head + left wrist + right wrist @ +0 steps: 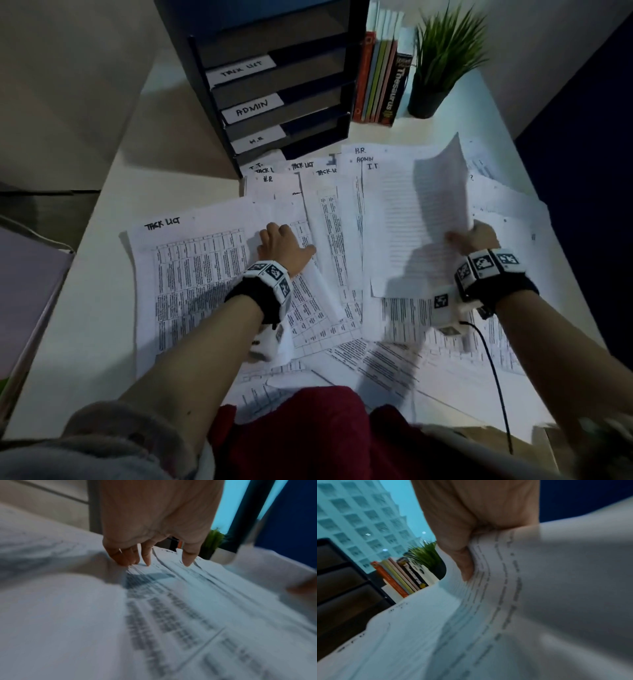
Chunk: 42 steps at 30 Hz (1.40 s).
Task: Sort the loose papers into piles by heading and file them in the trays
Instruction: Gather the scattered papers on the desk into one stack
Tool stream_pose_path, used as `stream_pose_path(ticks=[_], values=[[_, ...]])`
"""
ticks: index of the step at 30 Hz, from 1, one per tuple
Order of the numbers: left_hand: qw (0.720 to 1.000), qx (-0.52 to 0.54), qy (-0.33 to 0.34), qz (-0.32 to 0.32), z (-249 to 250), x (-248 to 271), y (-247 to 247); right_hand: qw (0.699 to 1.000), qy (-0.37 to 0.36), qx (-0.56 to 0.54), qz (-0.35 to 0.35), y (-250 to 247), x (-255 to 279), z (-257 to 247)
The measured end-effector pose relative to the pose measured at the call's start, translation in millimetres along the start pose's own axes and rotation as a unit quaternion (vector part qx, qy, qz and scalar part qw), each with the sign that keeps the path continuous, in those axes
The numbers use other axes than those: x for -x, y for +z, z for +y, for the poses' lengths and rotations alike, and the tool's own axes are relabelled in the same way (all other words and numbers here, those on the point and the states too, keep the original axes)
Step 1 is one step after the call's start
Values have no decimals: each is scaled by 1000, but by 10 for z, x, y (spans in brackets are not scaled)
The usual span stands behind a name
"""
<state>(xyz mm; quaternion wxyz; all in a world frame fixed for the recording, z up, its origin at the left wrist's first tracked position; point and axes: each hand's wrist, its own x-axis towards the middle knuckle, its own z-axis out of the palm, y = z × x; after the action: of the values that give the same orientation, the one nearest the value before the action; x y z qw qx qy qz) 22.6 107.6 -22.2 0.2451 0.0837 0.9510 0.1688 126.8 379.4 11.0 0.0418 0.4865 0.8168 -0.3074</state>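
Loose printed papers (342, 240) with handwritten headings cover the desk. My left hand (281, 240) rests on them beside a table sheet headed TASK LIST (191, 267). In the left wrist view the left hand (167, 561) touches the paper with nearly straight fingertips (147, 562). My right hand (460, 238) pinches the lower edge of a lined text sheet (442, 195) and holds it curled above the pile. The right wrist view shows the right hand (469, 566) with its thumb on this sheet (539, 588); the other fingers are hidden behind it. A dark tray stack (274, 99) at the back carries TASK LIST, ADMIN and H.R labels.
Upright books (380, 82) and a potted plant (442, 61) stand right of the trays. A black cable (493, 370) runs from my right wrist over the papers. The desk's left edge (102, 274) borders a pale lilac surface (27, 291). A dark blue wall (582, 137) closes the right side.
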Motion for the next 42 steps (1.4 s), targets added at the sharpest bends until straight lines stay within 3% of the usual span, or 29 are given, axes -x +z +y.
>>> stream_pose_path(ticks=[3,6,10,11,14,17,21,25,28,30,33,38,42], values=[[996,74,-43,-27,205,-76,23,999,-21,39,-12,90,-47,80],[985,140,-68,-76,432,-205,86,998,-55,-9,-33,197,-3,82],[919,367,-91,-113,719,-234,167,990,-74,-78,-92,300,111,45],[921,367,-83,-100,779,-214,184,987,-78,-72,-117,320,131,30],[959,285,-3,0,957,-123,191,985,-83,-46,-145,350,106,50],[967,235,46,93,1144,40,-52,994,-69,13,-88,307,4,198],[934,271,61,225,1326,223,-734,986,-58,135,-73,192,-17,438],[875,343,88,328,1463,426,-1364,984,-95,113,-104,94,-50,525],[846,423,122,301,1498,470,-1389,996,-39,77,-40,-64,-118,676],[871,410,102,250,1509,400,-1157,995,64,71,13,-224,-150,841],[912,378,64,145,1508,303,-598,985,166,13,32,-402,-177,1118],[950,310,-29,-5,1501,256,233,975,213,-48,35,-468,-148,1345],[982,170,-39,-68,1556,326,587,979,198,-42,14,-473,-90,1355]])
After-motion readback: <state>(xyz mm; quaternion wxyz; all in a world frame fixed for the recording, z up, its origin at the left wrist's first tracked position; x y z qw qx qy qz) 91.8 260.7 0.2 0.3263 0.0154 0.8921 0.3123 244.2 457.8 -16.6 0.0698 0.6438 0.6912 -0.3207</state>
